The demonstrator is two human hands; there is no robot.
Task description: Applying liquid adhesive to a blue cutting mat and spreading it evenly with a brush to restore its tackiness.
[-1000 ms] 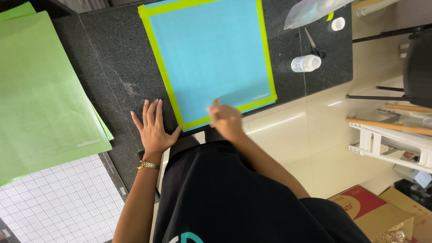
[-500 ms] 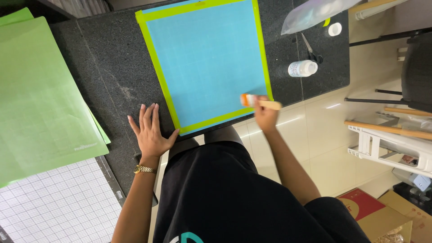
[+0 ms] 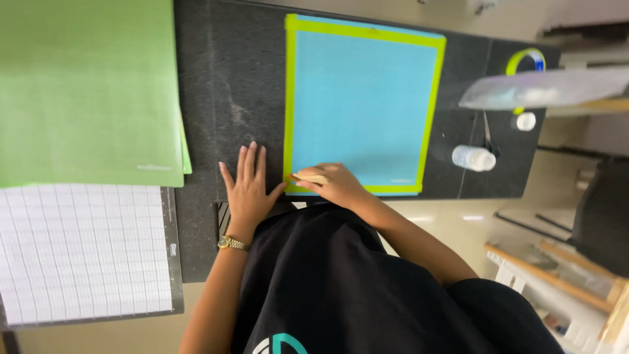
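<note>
Your left hand [image 3: 249,187] lies flat, fingers spread, on the dark countertop [image 3: 223,98] just beside the blue sheet [image 3: 360,105] with its lime border. Your right hand [image 3: 334,183] grips a pale scraper [image 3: 309,178] at the sheet's near corner. Green mats [image 3: 88,88] lie farther left.

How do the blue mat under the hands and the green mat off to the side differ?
The blue mat has a lime border; the green mat is one plain green. The right hand presses a small tool onto the blue mat; nothing touches the green mat. Both lie flat on the dark counter.
</note>
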